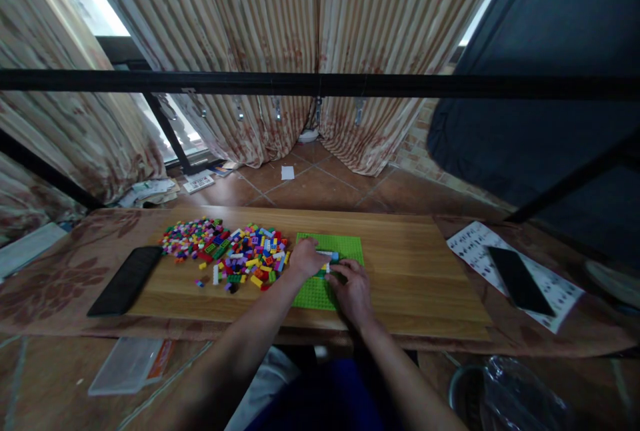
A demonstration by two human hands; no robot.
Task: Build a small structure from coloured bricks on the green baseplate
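Note:
A green studded baseplate (313, 297) lies on the wooden board. On it sits a small build of white, blue and green toy bricks (334, 256), partly covered by my fingers. My left hand (306, 257) reaches over the plate from the left, its fingers drawn together against the white bricks; what they grip is hidden. From the right, my right hand (354, 287) bends its thumb and fingers around the near right side of the build, closed on the bricks there. A heap of mixed coloured bricks (255, 254) spreads just left of the plate.
Smaller pieces form another pile (187, 237) at the far left of the wooden board (415, 271). A black case (127, 281) lies at its left end. To the right, a dark phone (520, 281) rests on a printed sheet (475, 239). A black bar (320, 84) crosses beyond.

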